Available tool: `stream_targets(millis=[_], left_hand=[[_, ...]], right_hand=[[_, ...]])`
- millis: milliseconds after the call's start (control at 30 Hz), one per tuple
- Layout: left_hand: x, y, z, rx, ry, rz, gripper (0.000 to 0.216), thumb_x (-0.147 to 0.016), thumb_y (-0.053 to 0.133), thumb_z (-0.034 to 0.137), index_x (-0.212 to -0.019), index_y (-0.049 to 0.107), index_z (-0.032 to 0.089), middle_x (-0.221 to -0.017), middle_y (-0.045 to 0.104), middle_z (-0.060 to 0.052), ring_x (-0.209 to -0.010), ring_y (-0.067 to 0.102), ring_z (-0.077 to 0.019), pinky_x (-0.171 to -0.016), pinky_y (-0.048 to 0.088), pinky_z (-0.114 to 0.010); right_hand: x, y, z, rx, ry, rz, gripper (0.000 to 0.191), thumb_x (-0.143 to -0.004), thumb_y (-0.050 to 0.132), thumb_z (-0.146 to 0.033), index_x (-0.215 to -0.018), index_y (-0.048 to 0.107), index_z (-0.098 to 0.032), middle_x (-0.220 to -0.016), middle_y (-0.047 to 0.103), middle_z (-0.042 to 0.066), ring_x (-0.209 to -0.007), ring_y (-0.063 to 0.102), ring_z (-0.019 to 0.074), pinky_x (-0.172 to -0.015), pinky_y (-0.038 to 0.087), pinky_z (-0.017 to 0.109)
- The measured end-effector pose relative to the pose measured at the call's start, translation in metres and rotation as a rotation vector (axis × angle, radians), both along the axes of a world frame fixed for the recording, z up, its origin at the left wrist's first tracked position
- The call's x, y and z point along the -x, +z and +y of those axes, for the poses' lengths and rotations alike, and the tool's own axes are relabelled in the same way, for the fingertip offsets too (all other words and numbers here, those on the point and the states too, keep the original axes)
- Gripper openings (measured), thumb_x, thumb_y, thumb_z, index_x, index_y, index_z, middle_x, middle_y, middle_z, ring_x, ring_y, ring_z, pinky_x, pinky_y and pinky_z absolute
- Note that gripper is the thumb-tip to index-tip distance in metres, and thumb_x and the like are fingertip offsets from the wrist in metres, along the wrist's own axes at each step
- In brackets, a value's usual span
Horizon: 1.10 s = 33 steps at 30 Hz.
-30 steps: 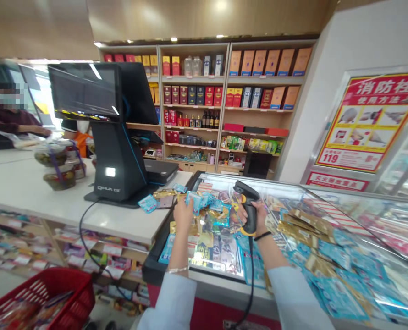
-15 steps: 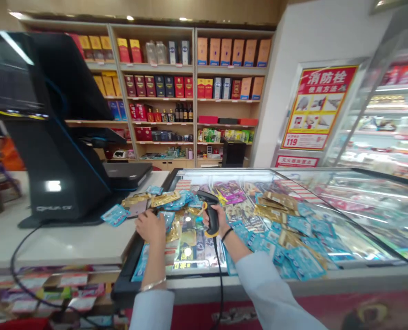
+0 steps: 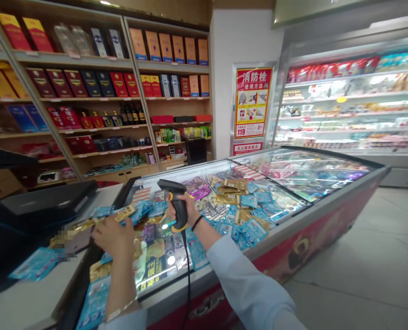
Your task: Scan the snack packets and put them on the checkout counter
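Observation:
My right hand (image 3: 189, 211) is wrapped round the grip of a black and yellow barcode scanner (image 3: 175, 198), held upright over the glass lid of a chest freezer (image 3: 303, 213). Its cable (image 3: 188, 275) hangs down toward me. My left hand (image 3: 113, 234) is curled, knuckles up, over a heap of small blue and gold snack packets (image 3: 149, 211) at the freezer's left end; what its fingers hold is hidden. More blue and gold packets (image 3: 240, 206) are spread across the lid to the right of the scanner.
A white counter (image 3: 25, 300) with the black base of a till (image 3: 4, 247) lies at my left, a blue packet (image 3: 35, 264) on it. Shelves of boxed goods (image 3: 97, 82) stand behind. An open chiller (image 3: 348, 101) lines the right wall, above bare tiled floor (image 3: 372, 256).
The view has swung right: the till screen has left the frame and the chiller and floor have come in. Both hands stay over the packets, the scanner still gripped.

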<state>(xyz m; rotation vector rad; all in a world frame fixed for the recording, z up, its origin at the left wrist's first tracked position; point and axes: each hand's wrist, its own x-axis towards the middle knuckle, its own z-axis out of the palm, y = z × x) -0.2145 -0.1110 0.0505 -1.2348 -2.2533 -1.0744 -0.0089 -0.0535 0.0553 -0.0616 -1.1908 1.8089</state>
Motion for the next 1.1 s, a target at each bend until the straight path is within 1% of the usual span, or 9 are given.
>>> stream_targets(millis=[100,200,300,400,533,633,767,933,1100], left_hand=[[-0.043,0.016,0.016,-0.005,-0.123,0.057,0.049,-0.090,0.040,0.043,-0.117,0.057,0.006,-0.116,0.059,-0.023,-0.112,0.051,-0.0377,-0.094,0.042,-0.052],[-0.093,0.025,0.029,-0.002,-0.273,0.105,0.048,-0.089,0.042,0.039,-0.116,0.058,0.004,-0.113,0.060,-0.023,-0.109,0.051,-0.0360,-0.097,0.040,-0.049],[-0.136,0.026,0.036,0.017,-0.399,0.141,0.044,-0.089,0.041,0.035,-0.116,0.060,0.007,-0.112,0.061,-0.020,-0.108,0.052,-0.0342,-0.096,0.040,-0.047],[-0.162,0.021,0.041,0.014,-0.473,0.154,0.041,-0.090,0.043,0.034,-0.116,0.062,0.009,-0.111,0.063,-0.018,-0.107,0.053,-0.0330,-0.096,0.041,-0.045],[-0.178,0.014,0.047,0.027,-0.498,0.130,0.037,-0.089,0.046,0.032,-0.114,0.062,0.010,-0.110,0.064,-0.017,-0.105,0.055,-0.0321,-0.097,0.041,-0.044],[-0.196,0.012,0.052,0.044,-0.527,0.105,0.034,-0.089,0.048,0.029,-0.114,0.061,0.012,-0.108,0.064,-0.016,-0.104,0.057,-0.0310,-0.095,0.043,-0.043],[-0.232,0.007,0.056,0.098,-0.586,0.070,0.031,-0.089,0.049,0.026,-0.116,0.059,0.013,-0.112,0.064,-0.015,-0.108,0.060,-0.0291,-0.094,0.046,-0.040],[-0.267,-0.010,0.059,0.187,-0.672,0.029,0.030,-0.090,0.049,0.023,-0.119,0.057,0.015,-0.117,0.065,-0.014,-0.109,0.062,-0.0259,-0.092,0.047,-0.035],[-0.289,-0.026,0.066,0.318,-0.701,0.089,0.035,-0.095,0.048,0.032,-0.123,0.057,0.013,-0.119,0.065,-0.015,-0.113,0.060,-0.0267,-0.095,0.046,-0.036]], right_hand=[[-0.035,0.026,-0.002,-0.064,-0.017,0.031,0.040,-0.077,0.047,-0.050,-0.101,0.051,-0.018,-0.051,0.052,-0.005,-0.037,0.046,0.0150,-0.033,0.035,0.025],[-0.081,0.043,-0.004,-0.115,-0.078,0.050,0.039,-0.076,0.049,-0.046,-0.102,0.050,-0.018,-0.052,0.054,-0.005,-0.038,0.046,0.0144,-0.034,0.034,0.024],[-0.135,0.048,-0.004,-0.121,-0.194,0.026,0.037,-0.075,0.051,-0.046,-0.099,0.051,-0.018,-0.051,0.053,-0.005,-0.038,0.046,0.0145,-0.034,0.034,0.024],[-0.190,0.047,-0.004,-0.112,-0.316,0.008,0.035,-0.074,0.053,-0.046,-0.095,0.053,-0.018,-0.050,0.052,-0.006,-0.037,0.044,0.0139,-0.035,0.034,0.024],[-0.255,0.039,-0.008,-0.104,-0.445,-0.009,0.030,-0.075,0.052,-0.044,-0.092,0.054,-0.019,-0.050,0.050,-0.006,-0.036,0.042,0.0128,-0.036,0.032,0.023],[-0.290,0.027,-0.010,-0.062,-0.516,-0.020,0.029,-0.074,0.053,-0.044,-0.091,0.055,-0.020,-0.050,0.049,-0.005,-0.037,0.041,0.0131,-0.036,0.031,0.024],[-0.319,0.001,-0.004,0.000,-0.568,-0.027,0.028,-0.072,0.055,-0.045,-0.087,0.055,-0.021,-0.049,0.048,-0.005,-0.037,0.040,0.0133,-0.036,0.031,0.024],[-0.352,-0.023,0.009,0.046,-0.564,-0.059,0.030,-0.074,0.055,-0.046,-0.089,0.056,-0.020,-0.050,0.048,-0.005,-0.037,0.041,0.0124,-0.036,0.032,0.023],[-0.375,-0.041,0.018,0.075,-0.529,-0.034,0.029,-0.076,0.055,-0.045,-0.089,0.057,-0.020,-0.050,0.048,-0.006,-0.035,0.039,0.0116,-0.035,0.035,0.023]])
